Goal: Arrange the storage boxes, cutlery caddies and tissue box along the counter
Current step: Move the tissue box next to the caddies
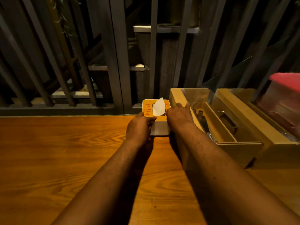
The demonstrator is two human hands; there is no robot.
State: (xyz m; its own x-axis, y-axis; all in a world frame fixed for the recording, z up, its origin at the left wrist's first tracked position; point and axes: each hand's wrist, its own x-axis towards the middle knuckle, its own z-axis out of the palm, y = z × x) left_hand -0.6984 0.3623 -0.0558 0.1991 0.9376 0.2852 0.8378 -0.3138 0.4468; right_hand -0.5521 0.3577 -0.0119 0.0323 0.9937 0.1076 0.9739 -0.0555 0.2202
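Both hands grasp square white tissue box point(159, 127) w/ orange lid: left hand point(138, 127) on left side, right hand point(179, 115) on right, beside 2 wooden cutlery caddies point(227, 143) on grainy wood counter point(65, 151).

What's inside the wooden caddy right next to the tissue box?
The nearer wooden caddy holds dark-handled cutlery in its left compartment. The right compartment looks empty, though shadow hides its floor.

The red-lidded container point(287, 95) is blurred and cut off at the right edge — contents unreadable.
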